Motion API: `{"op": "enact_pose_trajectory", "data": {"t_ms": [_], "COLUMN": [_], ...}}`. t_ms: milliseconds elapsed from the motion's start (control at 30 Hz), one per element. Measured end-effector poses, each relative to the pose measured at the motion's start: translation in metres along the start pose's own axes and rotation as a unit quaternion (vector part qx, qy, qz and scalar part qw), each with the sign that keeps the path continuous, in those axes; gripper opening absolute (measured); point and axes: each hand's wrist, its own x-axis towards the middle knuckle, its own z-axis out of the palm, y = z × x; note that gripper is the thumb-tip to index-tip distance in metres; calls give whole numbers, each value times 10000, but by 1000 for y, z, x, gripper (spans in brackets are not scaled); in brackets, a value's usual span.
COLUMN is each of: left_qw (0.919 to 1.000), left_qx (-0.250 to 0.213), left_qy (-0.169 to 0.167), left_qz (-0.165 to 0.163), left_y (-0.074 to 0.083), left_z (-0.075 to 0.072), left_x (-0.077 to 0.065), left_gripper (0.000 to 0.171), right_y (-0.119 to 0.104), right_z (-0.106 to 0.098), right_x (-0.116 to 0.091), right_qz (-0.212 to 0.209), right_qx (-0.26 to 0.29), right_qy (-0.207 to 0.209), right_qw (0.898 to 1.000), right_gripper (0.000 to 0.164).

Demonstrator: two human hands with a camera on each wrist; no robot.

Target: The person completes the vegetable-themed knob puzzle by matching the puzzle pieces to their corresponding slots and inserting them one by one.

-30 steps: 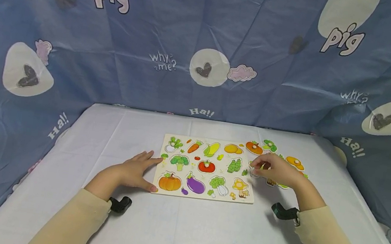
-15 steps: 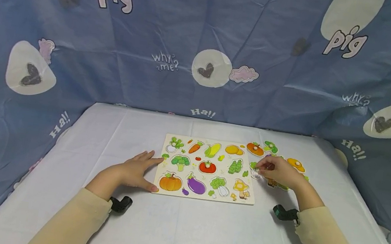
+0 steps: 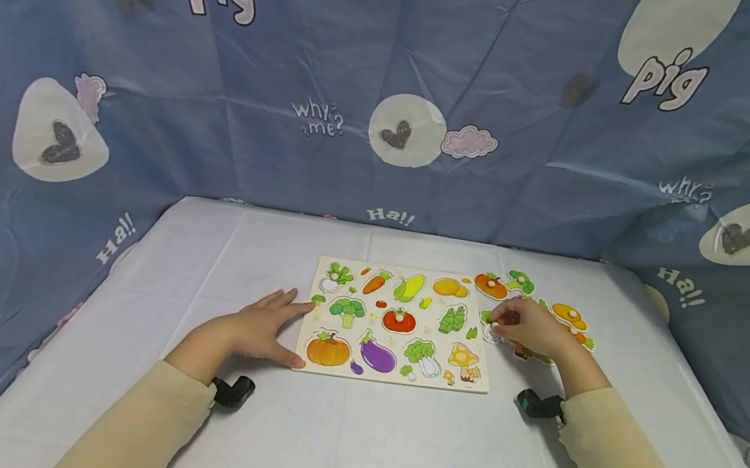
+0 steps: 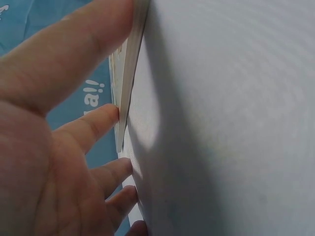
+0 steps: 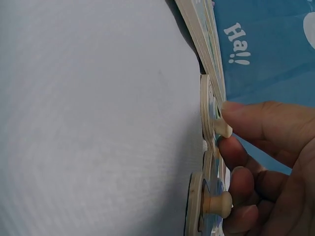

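Fingertips of the right hand (image 3: 530, 328) sit slightly farther out from the board (image 3: 426, 323), baring more of the white-and-green piece (image 3: 488, 331) they pinch. The right sleeve (image 3: 630, 466) shifts inward, exposing more orange piece (image 3: 579, 337) beside that wrist.

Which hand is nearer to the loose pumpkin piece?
Right. The right hand is just nearside of the loose pumpkin piece, slightly to its right; the left hand touches the left edge of the puzzle board, farther away.

Behind the fingers (image 4: 96, 125), the person wears plain cream sleeves (image 3: 135, 424), with one small black device (image 3: 234, 392) at each wrist.
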Motion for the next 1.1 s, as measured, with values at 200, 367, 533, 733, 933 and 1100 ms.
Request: {"op": "enact_pose_trajectory", "data": {"t_ms": [200, 367, 533, 733, 933, 1100], "left_qw": [10000, 10000, 10000, 10000, 10000, 10000], "left_qx": [78, 89, 67, 41, 19, 19], "left_qy": [6, 12, 13, 34, 12, -18], "left_qz": [52, 21, 18, -12, -4, -1], "left_y": [4, 7, 6, 4, 4, 3], "left_z": [-1, -2, -2, -1, -1, -1], "left_x": [-2, -4, -4, -2, -3, -2], "left_gripper": [103, 102, 102, 103, 104, 104], "right_y": [0, 1, 2, 2, 1, 1], "right_z": [1, 1, 2, 1, 0, -1], "right_x": [1, 2, 4, 5, 4, 3], "right_qz": [104, 160, 247, 318, 319, 238], "right_qx": [134, 161, 155, 56, 51, 43], "right_qy": [-53, -73, -93, -118, -113, -100], "right_qw": [9998, 9997, 9995, 9994, 9994, 9997], "right_gripper": [14, 11, 9, 8, 8, 9]}}
